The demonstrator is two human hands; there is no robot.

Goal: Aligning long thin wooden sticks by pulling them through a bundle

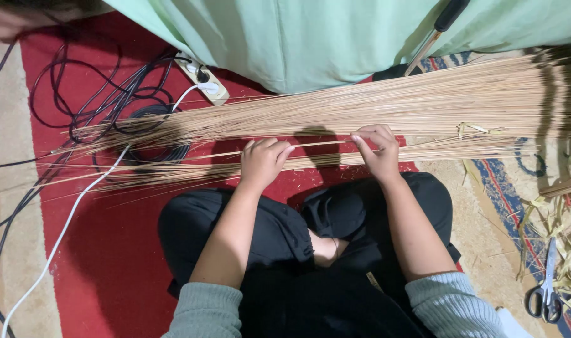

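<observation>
Hands, left hand (263, 161) and right hand (377, 150), both pinch thin sticks (335, 116); bare red carpet (103, 250) lies leftward.

Red carpet (119, 263), green cloth (310, 37)

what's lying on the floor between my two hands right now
In the head view, thin tan sticks run across the red carpet from the left hand to the right hand; both hands grip them.
</observation>
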